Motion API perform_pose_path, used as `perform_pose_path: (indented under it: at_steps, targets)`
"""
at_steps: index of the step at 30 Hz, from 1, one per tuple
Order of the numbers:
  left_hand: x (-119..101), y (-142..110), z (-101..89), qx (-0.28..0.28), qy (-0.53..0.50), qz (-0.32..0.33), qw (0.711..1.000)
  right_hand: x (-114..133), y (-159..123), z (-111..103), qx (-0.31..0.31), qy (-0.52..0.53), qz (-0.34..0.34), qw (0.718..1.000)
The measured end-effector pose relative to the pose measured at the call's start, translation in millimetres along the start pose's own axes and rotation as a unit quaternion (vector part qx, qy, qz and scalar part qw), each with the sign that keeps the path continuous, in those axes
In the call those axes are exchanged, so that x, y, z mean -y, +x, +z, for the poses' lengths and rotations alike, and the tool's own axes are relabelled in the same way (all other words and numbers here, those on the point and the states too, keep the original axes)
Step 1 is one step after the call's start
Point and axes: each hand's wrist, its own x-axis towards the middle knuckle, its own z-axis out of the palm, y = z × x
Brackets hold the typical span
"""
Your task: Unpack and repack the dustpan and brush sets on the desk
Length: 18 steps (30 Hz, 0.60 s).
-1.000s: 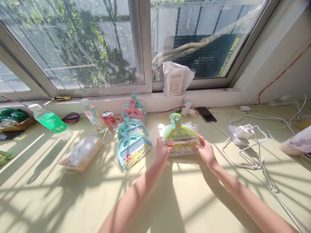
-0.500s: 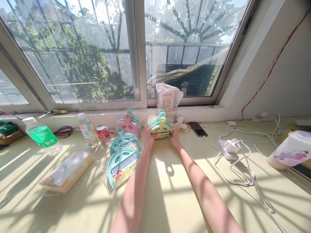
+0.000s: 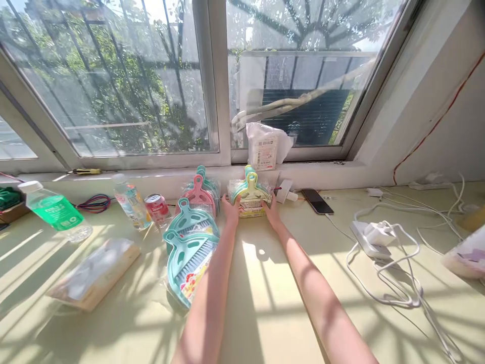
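Two bare hands reach to the back of the counter (image 3: 265, 313), one on each side of a small stack of packaged dustpan sets. Far left a green-labelled bottle (image 3: 56, 212) lies tilted; next come a clear bottle (image 3: 129, 202) and a red can (image 3: 157, 207), with a flat wrapped packet (image 3: 93, 273) nearer the front edge; then two teal dustpan sets (image 3: 189, 247) lie overlapping, handles pointing away toward the window, a pink set (image 3: 200, 194) standing behind them. The left hand (image 3: 230, 210) presses against the left edge of the yellow-green dustpan stack (image 3: 250, 197); the right hand (image 3: 272, 208) presses against its right edge; fingers look loosely spread along the sides, flat rather than pinching, though the far fingertips are hidden. The stack sits straight ahead of both hands, against the sill, its handles pointing up and away; its long axis runs front to back; neither hand is clearly nearer. Above it a white parcel (image 3: 265, 146) rests on the sill; to the right lie a phone (image 3: 317, 201) and a tangle of white cables (image 3: 386, 253).
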Motion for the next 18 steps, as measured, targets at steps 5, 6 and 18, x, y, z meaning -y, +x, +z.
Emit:
perform_pose_path:
  at_steps: [5,6,18]
  targets:
    - [-43,-31,-12.6,-0.065,-0.004,0.164,0.984,7,-5,-4,-0.042,0.011,0.019,0.999]
    - [-55,-37,-16.7,-0.050,0.002,0.181,0.982,10,-8,-6,-0.054,0.008,0.022,0.998]
    - [-64,-107,-253.3,-0.177,0.181,-0.050,0.966,55,-157,2,0.091,-0.173,-0.035,0.980]
